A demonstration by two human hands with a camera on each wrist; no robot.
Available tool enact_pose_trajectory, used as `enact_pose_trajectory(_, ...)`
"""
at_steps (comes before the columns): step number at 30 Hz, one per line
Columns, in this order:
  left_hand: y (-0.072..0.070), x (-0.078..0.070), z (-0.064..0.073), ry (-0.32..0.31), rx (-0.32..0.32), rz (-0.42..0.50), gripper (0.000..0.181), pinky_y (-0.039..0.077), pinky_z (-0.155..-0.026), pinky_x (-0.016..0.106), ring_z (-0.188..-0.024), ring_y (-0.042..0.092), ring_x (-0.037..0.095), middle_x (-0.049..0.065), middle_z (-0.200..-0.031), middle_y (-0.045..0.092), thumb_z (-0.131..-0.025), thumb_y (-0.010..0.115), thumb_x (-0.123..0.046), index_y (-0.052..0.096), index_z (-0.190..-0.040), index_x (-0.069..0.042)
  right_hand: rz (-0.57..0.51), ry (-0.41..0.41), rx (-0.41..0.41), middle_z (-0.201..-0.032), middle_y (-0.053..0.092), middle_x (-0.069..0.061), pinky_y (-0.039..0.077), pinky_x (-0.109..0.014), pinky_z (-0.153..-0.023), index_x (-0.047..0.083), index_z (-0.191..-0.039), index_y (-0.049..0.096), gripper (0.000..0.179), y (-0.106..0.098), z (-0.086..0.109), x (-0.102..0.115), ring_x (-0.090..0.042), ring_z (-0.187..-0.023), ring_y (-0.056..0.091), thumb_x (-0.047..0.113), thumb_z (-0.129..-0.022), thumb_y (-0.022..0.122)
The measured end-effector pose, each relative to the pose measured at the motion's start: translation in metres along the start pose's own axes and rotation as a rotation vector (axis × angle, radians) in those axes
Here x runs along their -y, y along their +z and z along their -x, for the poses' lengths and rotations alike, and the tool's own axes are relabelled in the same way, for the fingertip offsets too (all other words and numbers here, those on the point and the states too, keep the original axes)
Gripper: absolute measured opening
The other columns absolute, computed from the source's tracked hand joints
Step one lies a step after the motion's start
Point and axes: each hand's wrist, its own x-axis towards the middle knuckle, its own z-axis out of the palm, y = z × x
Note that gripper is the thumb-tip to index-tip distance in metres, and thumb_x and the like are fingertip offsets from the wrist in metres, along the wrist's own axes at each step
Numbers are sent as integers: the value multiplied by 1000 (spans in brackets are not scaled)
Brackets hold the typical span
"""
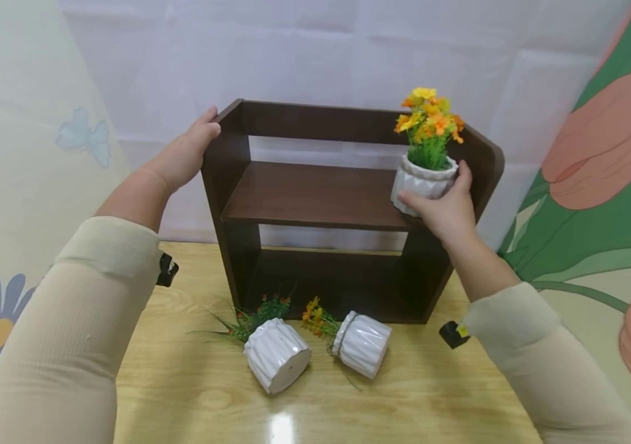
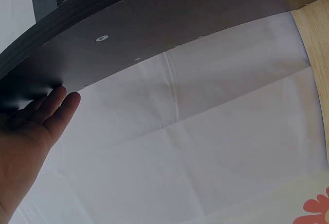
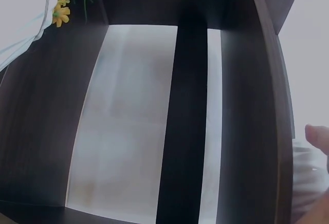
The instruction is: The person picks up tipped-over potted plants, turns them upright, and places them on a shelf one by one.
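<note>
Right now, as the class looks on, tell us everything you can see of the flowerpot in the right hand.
The flowerpot is white with a faceted surface, seemingly ceramic, and has a dull band around its rim. Yellow and orange flowers rise above green foliage. It stands roughly upright at the right end of the upper shelf. The right hand grips it, thumb across the front. Whether its base fully rests on the shelf is unclear.
</note>
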Motion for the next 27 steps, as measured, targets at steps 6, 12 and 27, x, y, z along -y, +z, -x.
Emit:
enact_pose_trajectory(6,0,-2,1,-6,-7,-6,64,-7,-121,56,-151,-19,17,-9,-163,-20,-100,8,-48,-17,-155,-29,8,-28,20,-163,14,-17,28,-46,-119,17,-157,-12,124,-7,10,-2,-29,-149,23,51,-77,77)
enact_pose_trajectory(12,6,-6,-3,2,2,28,64,-7,-122,52,-151,-18,16,-8,-164,-20,-100,10,-45,-16,-156,-27,-51,-21,4,-163,13,-17,26,-47,-119,21,-156,-9,116,-17,29,-8,-31,-149,21,48,-81,74)
enact_pose_trajectory(27,10,-12,-8,8,-7,2,65,-4,-122,52,-152,-14,17,-8,-164,-17,-99,10,-45,-15,-156,-27,58,-214,64,-160,21,-20,23,-54,-119,16,-158,-2,113,-18,79,-21,-36,-148,24,42,-81,77)
